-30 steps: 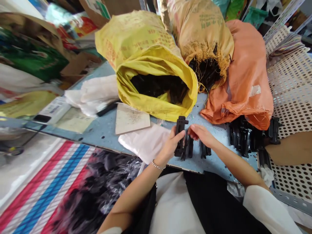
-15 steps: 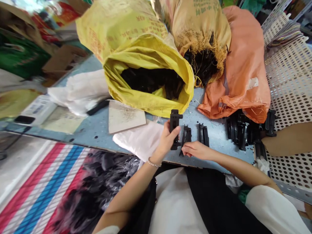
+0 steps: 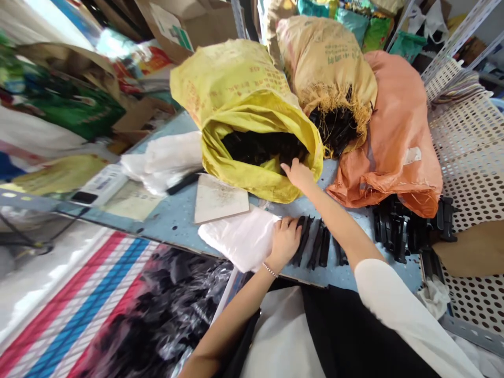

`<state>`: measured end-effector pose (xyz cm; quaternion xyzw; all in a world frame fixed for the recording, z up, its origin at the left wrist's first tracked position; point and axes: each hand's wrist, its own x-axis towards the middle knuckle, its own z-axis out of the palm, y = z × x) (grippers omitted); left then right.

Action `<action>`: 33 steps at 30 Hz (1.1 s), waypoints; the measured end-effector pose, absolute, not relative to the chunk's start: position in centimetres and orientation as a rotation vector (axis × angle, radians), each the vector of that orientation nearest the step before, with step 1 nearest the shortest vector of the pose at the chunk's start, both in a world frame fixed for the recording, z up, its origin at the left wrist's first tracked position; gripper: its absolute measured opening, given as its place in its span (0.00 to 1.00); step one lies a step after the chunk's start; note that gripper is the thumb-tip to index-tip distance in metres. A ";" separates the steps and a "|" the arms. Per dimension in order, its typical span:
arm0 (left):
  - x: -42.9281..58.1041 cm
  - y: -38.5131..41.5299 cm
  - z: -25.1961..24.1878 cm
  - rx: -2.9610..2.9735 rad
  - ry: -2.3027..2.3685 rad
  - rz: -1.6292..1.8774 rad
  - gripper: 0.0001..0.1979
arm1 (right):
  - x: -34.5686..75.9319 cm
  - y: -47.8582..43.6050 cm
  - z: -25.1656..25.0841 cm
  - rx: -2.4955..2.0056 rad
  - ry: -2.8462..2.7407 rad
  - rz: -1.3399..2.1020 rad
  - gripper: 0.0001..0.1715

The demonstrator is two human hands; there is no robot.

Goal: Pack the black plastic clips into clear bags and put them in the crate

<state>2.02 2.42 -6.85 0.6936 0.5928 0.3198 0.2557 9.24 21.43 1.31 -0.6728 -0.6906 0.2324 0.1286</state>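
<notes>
My left hand [image 3: 285, 242] is low over the table with its fingers curled on the leftmost black plastic part [image 3: 303, 242]. Several similar black parts [image 3: 323, 247] lie side by side just to its right, partly under my right forearm. My right hand [image 3: 301, 174] reaches to the mouth of the yellow woven sack [image 3: 246, 178], thumb and fingers apart, with nothing seen in them. Dark pieces [image 3: 262, 147] fill the inside of that sack.
A tan sack [image 3: 331, 58] with a frayed mouth and an orange sack [image 3: 405, 126] stand at the right. Black parts [image 3: 399, 231] are heaped before the orange one. A pale board [image 3: 220, 198] and a white plastic bag [image 3: 238, 236] lie left of my hands.
My right hand has gone from the table parts up to the yellow sack. My left hand has lowered the black part it held upright to the row. The view has shifted.
</notes>
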 end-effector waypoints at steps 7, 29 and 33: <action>-1.8 3.7 -6.3 1.497 1.432 1.098 0.17 | 10.0 23.0 1.0 -1.806 -1.561 1.271 0.16; 0.9 1.8 1.8 0.667 0.894 1.003 0.21 | 17.0 10.4 4.2 -1.092 -2.438 0.209 0.27; 1.1 2.0 1.7 0.557 0.925 1.017 0.23 | 17.2 10.3 3.1 -1.175 -2.356 0.276 0.32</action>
